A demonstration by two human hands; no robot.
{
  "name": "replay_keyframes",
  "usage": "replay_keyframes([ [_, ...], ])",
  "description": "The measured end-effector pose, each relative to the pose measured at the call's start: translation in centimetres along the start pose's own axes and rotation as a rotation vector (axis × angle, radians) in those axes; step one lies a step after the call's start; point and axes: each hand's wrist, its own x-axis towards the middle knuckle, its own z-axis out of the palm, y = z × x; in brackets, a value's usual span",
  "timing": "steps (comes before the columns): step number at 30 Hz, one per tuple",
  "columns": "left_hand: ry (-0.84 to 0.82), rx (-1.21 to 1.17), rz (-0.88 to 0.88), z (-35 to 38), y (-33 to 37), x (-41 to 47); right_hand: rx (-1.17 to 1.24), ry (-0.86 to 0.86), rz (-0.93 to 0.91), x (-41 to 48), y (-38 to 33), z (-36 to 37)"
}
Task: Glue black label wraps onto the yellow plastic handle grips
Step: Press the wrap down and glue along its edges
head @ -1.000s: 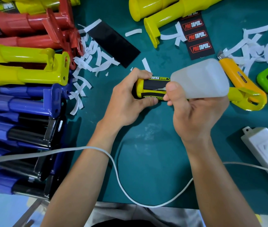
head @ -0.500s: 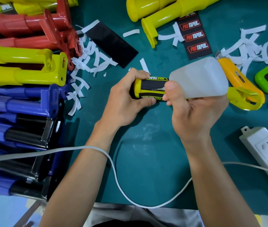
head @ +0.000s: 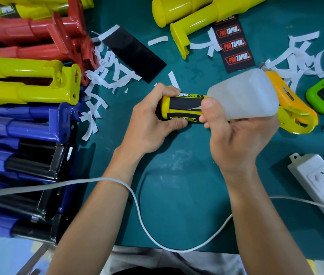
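Bench [head: 177, 185] centre: left hand [head: 147, 124] curled round yellow grip [head: 166, 110], right hand [head: 236, 139] gripping glue bottle [head: 244, 94], tip at black label wrap [head: 183, 105] seam (edge looks lifted). Beyond: bare yellow grips [head: 196, 18], spare labels [head: 234, 44] not yet applied.

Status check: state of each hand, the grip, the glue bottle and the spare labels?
left hand: grips the yellow grip
right hand: holds the glue bottle
yellow grip: horizontal, black label wrapped around it
glue bottle: tipped sideways, nozzle at label
spare labels: flat on mat
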Motion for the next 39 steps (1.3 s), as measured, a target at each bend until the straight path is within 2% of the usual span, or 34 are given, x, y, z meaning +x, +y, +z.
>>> replay_keyframes([
  [39,0.004,-0.001,0.028,-0.1,0.2,-0.1,-0.110,0.070,-0.056,0.7,0.0,-1.1],
])
